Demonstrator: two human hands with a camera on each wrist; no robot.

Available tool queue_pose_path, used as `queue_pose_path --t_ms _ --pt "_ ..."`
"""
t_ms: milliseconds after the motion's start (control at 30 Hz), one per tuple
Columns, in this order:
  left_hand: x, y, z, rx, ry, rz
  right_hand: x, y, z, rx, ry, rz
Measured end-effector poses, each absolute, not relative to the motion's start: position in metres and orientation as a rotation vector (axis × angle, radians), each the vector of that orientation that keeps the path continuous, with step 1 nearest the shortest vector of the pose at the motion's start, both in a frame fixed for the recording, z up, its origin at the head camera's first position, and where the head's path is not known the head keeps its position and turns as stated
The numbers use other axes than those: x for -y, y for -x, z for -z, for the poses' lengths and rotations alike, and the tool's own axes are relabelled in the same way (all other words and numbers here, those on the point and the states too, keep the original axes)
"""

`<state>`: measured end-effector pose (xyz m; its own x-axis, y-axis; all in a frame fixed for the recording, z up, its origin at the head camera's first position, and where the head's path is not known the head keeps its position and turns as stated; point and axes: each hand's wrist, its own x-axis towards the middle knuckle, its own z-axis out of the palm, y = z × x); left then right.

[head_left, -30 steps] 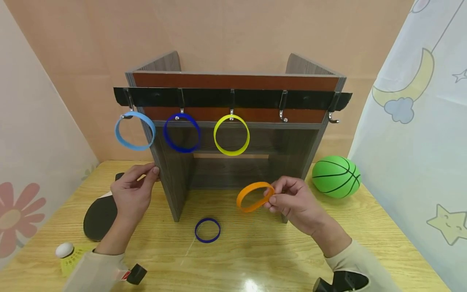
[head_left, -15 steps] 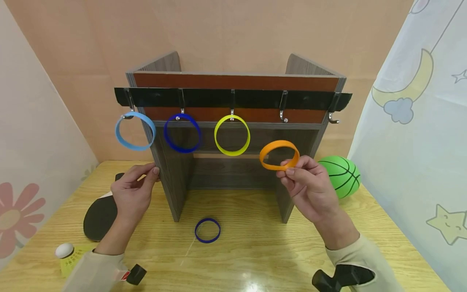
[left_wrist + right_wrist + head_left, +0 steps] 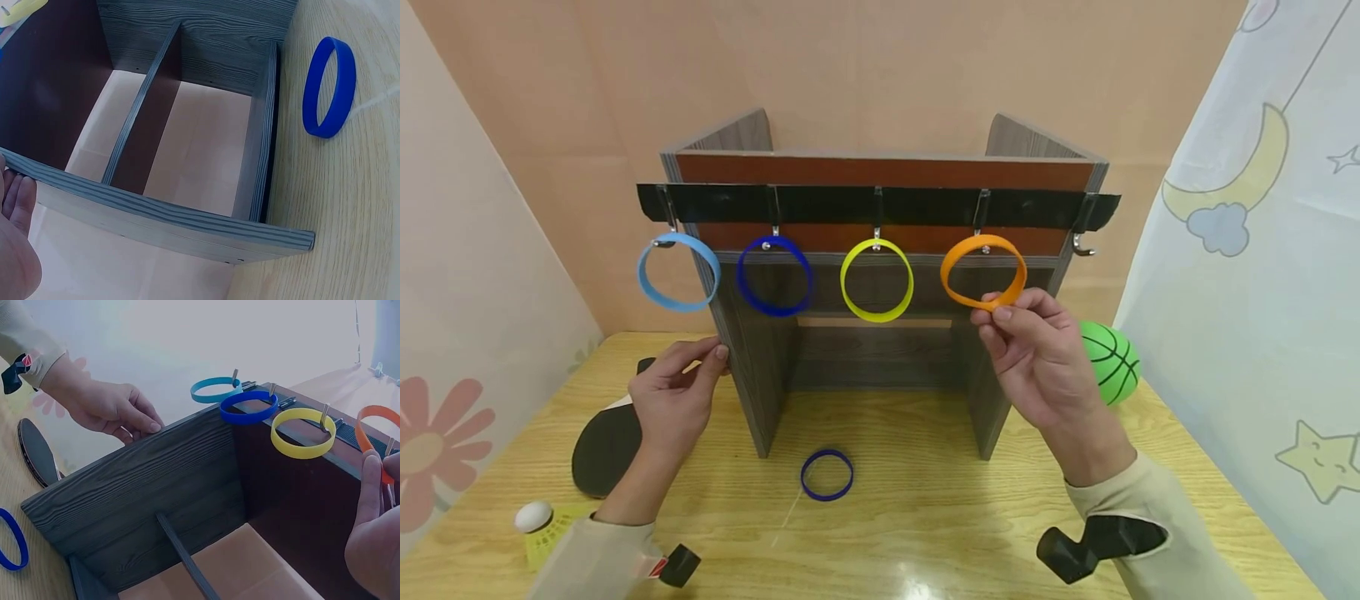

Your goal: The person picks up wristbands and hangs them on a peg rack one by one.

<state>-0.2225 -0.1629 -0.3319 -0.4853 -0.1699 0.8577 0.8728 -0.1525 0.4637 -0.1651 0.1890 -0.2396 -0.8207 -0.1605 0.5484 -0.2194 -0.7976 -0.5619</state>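
My right hand point(image 3: 1037, 358) pinches the lower edge of an orange silicone wristband point(image 3: 951, 275) between thumb and fingers. The band's top overlaps the fourth hook point(image 3: 986, 249) in the head view. My left hand point(image 3: 673, 396) grips the front edge of the grey wooden shelf's left side panel point(image 3: 741, 367); the right wrist view shows the same left hand point(image 3: 115, 409) at that edge. Light blue point(image 3: 651, 292), dark blue point(image 3: 745, 292) and yellow point(image 3: 846, 292) wristbands hang from the first three hooks. Another dark blue wristband point(image 3: 806, 487) lies on the table before the shelf.
The rightmost hook point(image 3: 1083, 249) on the black strip point(image 3: 827, 204) carries nothing. A green ball point(image 3: 1112, 367) sits behind my right hand. A black table tennis paddle point(image 3: 606, 454) and a yellow shuttlecock point(image 3: 542, 533) lie at left on the wooden table point(image 3: 887, 533).
My right hand has lifted the orange wristband from low before the shelf up and to the right, to the height of the fourth hook. My left hand has stayed on the panel.
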Motion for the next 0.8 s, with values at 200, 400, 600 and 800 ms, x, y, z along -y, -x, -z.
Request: queue_pose_path --t_ms 200,400,600,800 --pt "0.163 0.223 0.332 1.342 0.85 1.731 -0.188 0.17 0.245 0.954 -0.893 -2.803" --pt "0.162 0.223 0.332 1.337 0.854 1.729 -0.186 0.173 0.25 0.903 -0.886 -2.831" --pt "0.162 0.224 0.333 1.335 0.854 1.733 -0.185 0.175 0.253 0.971 -0.879 -2.79" --pt "0.163 0.223 0.333 1.347 0.84 1.728 -0.183 0.175 0.256 1.045 -0.872 -2.743"
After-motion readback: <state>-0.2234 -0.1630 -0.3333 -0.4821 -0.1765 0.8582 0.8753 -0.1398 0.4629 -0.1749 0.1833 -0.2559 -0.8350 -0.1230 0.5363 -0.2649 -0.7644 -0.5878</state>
